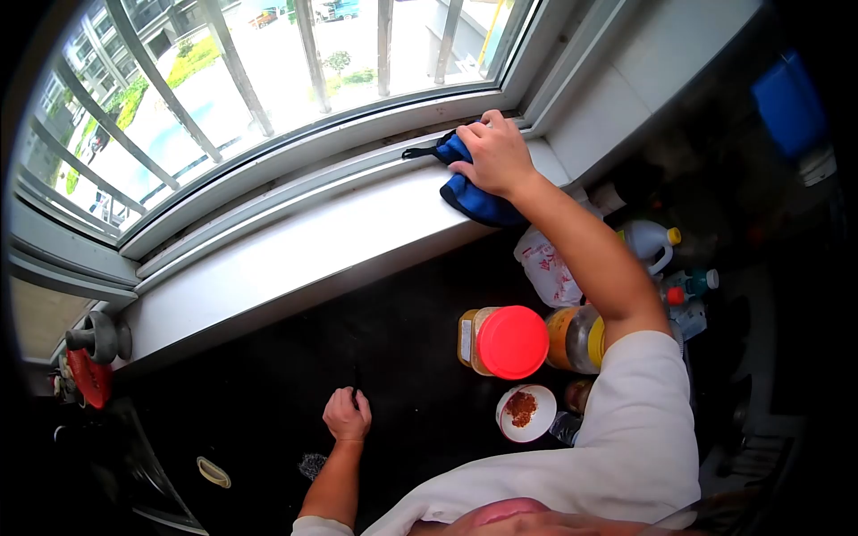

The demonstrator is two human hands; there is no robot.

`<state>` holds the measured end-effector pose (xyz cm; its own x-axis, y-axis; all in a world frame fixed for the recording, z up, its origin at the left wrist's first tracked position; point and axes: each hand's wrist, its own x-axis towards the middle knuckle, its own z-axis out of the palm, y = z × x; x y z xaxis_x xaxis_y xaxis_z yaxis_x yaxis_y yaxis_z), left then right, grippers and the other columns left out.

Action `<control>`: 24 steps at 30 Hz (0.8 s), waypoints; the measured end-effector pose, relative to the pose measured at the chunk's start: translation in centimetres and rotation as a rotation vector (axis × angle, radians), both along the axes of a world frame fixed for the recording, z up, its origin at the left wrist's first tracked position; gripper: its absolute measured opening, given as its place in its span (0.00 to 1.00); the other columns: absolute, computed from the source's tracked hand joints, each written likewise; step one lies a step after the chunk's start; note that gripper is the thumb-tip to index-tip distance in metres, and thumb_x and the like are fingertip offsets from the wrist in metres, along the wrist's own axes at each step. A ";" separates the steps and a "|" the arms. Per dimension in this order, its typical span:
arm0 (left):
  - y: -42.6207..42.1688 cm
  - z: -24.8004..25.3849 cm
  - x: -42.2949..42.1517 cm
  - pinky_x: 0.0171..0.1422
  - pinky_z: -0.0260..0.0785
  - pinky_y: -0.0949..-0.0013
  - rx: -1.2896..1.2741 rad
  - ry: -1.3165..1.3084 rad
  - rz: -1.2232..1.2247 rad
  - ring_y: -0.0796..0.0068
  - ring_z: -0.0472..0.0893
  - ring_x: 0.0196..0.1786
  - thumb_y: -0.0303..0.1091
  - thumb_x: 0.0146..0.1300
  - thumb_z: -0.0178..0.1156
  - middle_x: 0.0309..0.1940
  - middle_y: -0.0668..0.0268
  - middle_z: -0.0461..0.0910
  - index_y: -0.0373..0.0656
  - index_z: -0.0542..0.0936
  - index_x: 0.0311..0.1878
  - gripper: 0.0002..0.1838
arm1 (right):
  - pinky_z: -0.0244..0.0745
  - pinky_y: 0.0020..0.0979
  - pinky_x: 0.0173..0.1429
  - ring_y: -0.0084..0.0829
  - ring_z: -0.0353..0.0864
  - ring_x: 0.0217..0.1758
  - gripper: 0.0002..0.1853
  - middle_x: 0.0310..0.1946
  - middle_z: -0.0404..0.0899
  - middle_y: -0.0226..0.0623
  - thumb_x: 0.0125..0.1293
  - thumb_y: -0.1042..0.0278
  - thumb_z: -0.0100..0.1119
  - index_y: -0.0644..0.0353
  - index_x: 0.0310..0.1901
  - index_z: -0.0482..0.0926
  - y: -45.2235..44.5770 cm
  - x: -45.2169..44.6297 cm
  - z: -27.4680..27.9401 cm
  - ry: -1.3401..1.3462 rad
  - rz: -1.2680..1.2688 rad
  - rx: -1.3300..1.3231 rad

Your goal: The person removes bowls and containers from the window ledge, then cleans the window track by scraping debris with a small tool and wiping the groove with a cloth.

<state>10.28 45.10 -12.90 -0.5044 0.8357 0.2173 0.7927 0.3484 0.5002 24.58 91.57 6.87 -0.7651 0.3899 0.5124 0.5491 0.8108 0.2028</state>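
Note:
My right hand (497,159) is closed on a blue cloth (483,204) with black edging, at the right end of the white window sill (295,255). The cloth's black loop hangs toward the window track (384,147). Lower down, over the black countertop (268,357), my left hand (347,414) is curled closed. A thin dark thing seems to stick out of its top, too dark against the counter to name. Near the left wrist lies a grey scouring ball (312,465).
A red-lidded jar (511,343), a yellow-lidded jar (575,339), a white bowl (525,413) of red-brown flakes, a plastic bag (547,268) and a jug (647,239) crowd the right. At left are a stone mortar (109,338) and a pale oval ring (214,472). Bars (241,71) cross the window.

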 end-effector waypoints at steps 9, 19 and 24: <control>-0.1 -0.2 -0.4 0.32 0.71 0.58 0.007 -0.017 -0.014 0.57 0.78 0.28 0.28 0.56 0.63 0.26 0.61 0.75 0.40 0.77 0.33 0.05 | 0.79 0.40 0.50 0.41 0.79 0.45 0.05 0.36 0.82 0.38 0.58 0.74 0.54 0.59 0.33 0.81 6.5 4.5 -1.8 -0.203 -0.220 0.015; 0.0 -0.2 -0.3 0.33 0.71 0.58 0.009 -0.044 -0.012 0.56 0.78 0.29 0.29 0.56 0.62 0.26 0.60 0.76 0.41 0.77 0.32 0.04 | 0.70 0.36 0.55 0.42 0.77 0.44 0.15 0.33 0.81 0.42 0.56 0.82 0.52 0.63 0.45 0.76 -3.4 -9.2 -0.8 -0.135 0.208 -0.285; -0.1 -0.4 -0.3 0.34 0.71 0.58 0.002 -0.012 -0.011 0.56 0.78 0.30 0.29 0.56 0.62 0.26 0.61 0.76 0.41 0.77 0.32 0.05 | 0.74 0.36 0.54 0.41 0.77 0.45 0.15 0.33 0.81 0.41 0.54 0.82 0.53 0.64 0.44 0.81 -2.8 -8.1 -0.4 -0.027 0.255 -0.292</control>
